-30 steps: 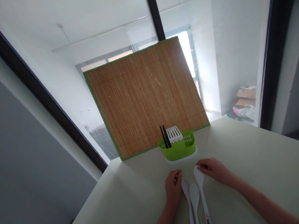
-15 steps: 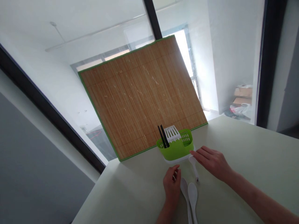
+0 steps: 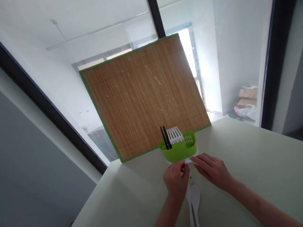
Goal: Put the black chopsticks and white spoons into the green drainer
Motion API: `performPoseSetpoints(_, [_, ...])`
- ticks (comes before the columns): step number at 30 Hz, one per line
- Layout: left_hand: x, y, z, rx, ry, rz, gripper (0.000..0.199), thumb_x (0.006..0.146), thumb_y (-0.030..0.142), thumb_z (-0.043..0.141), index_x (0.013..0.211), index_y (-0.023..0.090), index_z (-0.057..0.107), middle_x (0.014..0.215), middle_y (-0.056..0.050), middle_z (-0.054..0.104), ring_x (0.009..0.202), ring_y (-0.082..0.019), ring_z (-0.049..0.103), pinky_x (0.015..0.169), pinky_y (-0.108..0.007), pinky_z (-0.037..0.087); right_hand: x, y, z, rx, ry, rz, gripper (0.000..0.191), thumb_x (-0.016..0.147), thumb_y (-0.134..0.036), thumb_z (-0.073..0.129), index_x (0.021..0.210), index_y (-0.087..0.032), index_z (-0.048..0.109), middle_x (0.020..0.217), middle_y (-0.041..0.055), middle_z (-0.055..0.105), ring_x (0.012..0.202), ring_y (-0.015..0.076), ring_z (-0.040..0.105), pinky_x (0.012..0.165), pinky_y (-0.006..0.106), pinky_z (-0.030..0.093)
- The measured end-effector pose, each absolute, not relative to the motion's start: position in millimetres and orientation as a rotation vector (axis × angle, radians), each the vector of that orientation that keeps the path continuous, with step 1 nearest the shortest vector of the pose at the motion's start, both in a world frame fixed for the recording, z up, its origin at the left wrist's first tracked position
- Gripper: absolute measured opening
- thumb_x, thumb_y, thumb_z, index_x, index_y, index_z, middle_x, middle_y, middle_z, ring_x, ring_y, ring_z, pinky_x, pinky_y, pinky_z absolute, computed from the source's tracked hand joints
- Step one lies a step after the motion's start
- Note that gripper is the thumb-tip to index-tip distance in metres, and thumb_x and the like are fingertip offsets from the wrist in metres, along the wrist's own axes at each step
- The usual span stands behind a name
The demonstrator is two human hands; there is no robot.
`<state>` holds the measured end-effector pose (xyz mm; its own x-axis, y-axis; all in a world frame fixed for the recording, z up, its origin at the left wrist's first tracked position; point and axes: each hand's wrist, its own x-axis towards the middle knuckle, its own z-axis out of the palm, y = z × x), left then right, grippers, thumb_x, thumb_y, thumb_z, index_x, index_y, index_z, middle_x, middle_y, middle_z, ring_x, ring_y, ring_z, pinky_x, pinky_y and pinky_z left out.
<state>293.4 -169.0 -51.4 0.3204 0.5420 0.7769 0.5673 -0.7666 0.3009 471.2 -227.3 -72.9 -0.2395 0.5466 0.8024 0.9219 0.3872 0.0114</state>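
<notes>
A small white spoon (image 3: 188, 161) is between my hands, just in front of the green cutlery holder (image 3: 176, 154); much of it is hidden. My left hand (image 3: 177, 177) is closed, with thumb and fingertips pinching at the spoon. My right hand (image 3: 211, 168) comes in from the right, its fingertips pressed together at the spoon's upper end, beside the holder's white base. Two black chopsticks (image 3: 166, 138) lean in the holder's left compartment. A larger white spoon (image 3: 195, 195) lies on the table below my hands, and a second one (image 3: 190, 205) beside it is partly covered by my left hand.
A bamboo mat (image 3: 144, 97) with green edging leans against the glass behind the holder. A slotted white insert (image 3: 175, 134) sits tilted atop the holder's middle. The pale table (image 3: 248, 157) spreads to both sides. Boxes and bags (image 3: 247, 101) are behind the glass.
My left hand has moved up and right to the small spoon. My right hand has shifted slightly left and down, and the spoon has come left with it.
</notes>
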Motion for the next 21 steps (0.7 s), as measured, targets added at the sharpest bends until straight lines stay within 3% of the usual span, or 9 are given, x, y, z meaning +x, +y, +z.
performPoseSetpoints(7, [257.9, -125.4, 37.5, -2.037, -1.279, -1.85, 0.025, 0.083, 0.041, 0.058, 0.084, 0.019, 0.069, 0.065, 0.002, 0.066, 0.05, -0.008, 0.05, 0.053, -0.019, 0.038, 473.5, -225.9, -91.2, -1.298, -1.885, -0.545, 0.029, 0.094, -0.015, 0.044, 0.122, -0.02, 0.049, 0.102, 0.0074, 0.062, 0.09, 0.0183, 0.057, 0.072, 0.03, 0.043])
performPoseSetpoints(11, [258.6, -81.7, 66.6, -2.023, -1.36, -1.825, 0.029, 0.085, 0.043, 0.053, 0.085, 0.019, 0.068, 0.072, 0.0, 0.069, 0.062, -0.011, 0.06, 0.06, -0.02, 0.042, 471.5, -222.0, -97.5, -1.321, -1.94, -0.504, 0.023, 0.094, -0.016, 0.042, 0.115, -0.02, 0.053, 0.1, 0.0066, 0.062, 0.089, 0.0188, 0.056, 0.071, 0.03, 0.042])
performPoseSetpoints(17, [276.6, -31.9, 44.3, -2.205, -1.776, -1.179, 0.028, 0.086, 0.04, 0.049, 0.087, 0.021, 0.07, 0.087, -0.005, 0.072, 0.081, -0.02, 0.065, 0.069, -0.028, 0.044, 472.5, -217.6, -108.1, -1.355, -1.976, -0.414, 0.02, 0.095, -0.017, 0.038, 0.105, -0.02, 0.056, 0.093, 0.0053, 0.06, 0.083, 0.0184, 0.056, 0.065, 0.029, 0.041])
performPoseSetpoints(21, [281.2, -15.3, 17.1, -2.244, -1.845, -1.069, 0.024, 0.084, 0.035, 0.052, 0.084, 0.021, 0.071, 0.086, -0.008, 0.072, 0.084, -0.024, 0.066, 0.069, -0.032, 0.046, 472.0, -215.0, -113.3, -1.401, -2.021, -0.373, 0.021, 0.096, -0.018, 0.037, 0.103, -0.02, 0.056, 0.09, 0.0044, 0.059, 0.083, 0.019, 0.056, 0.064, 0.03, 0.04])
